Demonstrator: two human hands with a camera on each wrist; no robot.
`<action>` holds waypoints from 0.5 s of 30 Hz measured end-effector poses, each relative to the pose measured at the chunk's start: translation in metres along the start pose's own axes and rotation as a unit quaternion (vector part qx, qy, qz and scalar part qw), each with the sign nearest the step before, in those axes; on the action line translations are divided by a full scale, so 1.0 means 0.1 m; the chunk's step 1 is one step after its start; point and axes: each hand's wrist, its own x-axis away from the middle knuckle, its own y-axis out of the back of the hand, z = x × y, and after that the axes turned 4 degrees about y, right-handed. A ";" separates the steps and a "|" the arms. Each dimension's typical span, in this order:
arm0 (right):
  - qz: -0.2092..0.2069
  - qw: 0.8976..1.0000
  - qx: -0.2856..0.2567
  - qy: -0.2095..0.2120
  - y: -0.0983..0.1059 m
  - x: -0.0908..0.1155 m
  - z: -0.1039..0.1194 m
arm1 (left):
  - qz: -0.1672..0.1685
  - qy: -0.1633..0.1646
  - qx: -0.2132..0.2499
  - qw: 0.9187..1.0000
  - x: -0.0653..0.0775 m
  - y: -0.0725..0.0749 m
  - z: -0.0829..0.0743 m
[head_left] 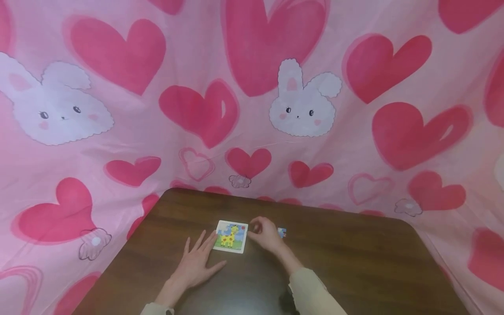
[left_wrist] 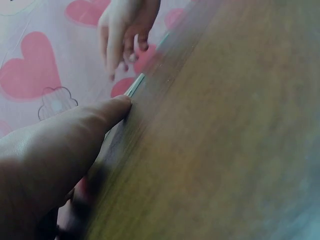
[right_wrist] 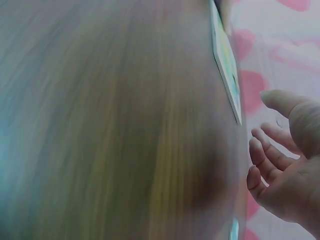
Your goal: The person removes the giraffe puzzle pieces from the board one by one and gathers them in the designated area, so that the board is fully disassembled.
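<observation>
A square giraffe jigsaw puzzle [head_left: 227, 239] in a white frame lies flat on the dark wooden table. A pale patch shows at its upper left. My left hand [head_left: 195, 261] is spread, with its fingertips at the frame's left edge; the left wrist view shows its thumb in front of the thin puzzle edge [left_wrist: 134, 86]. To the right of the puzzle hovers my right hand [right_wrist: 292, 160], its fingers loosely bent and nothing visible between thumb and fingers. Partly behind that hand, a small blue and white puzzle piece [head_left: 282, 232] lies on the table.
The brown table [head_left: 354, 262] reaches back to a pink cloth [head_left: 252, 131] printed with hearts and rabbits, which hangs behind and along the sides. Its far edge runs just past the puzzle.
</observation>
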 end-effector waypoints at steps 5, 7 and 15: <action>0.034 0.999 0.004 0.016 -0.14 -0.05 0.26 | -0.001 -0.004 0.001 1.000 0.00 -0.02 0.02; 0.035 0.999 0.019 0.008 -0.19 -0.09 0.29 | -0.005 -0.004 0.004 1.000 -0.01 -0.02 0.02; 0.027 0.996 0.080 -0.038 -0.31 -0.17 0.45 | -0.008 -0.005 0.003 1.000 -0.01 -0.02 0.02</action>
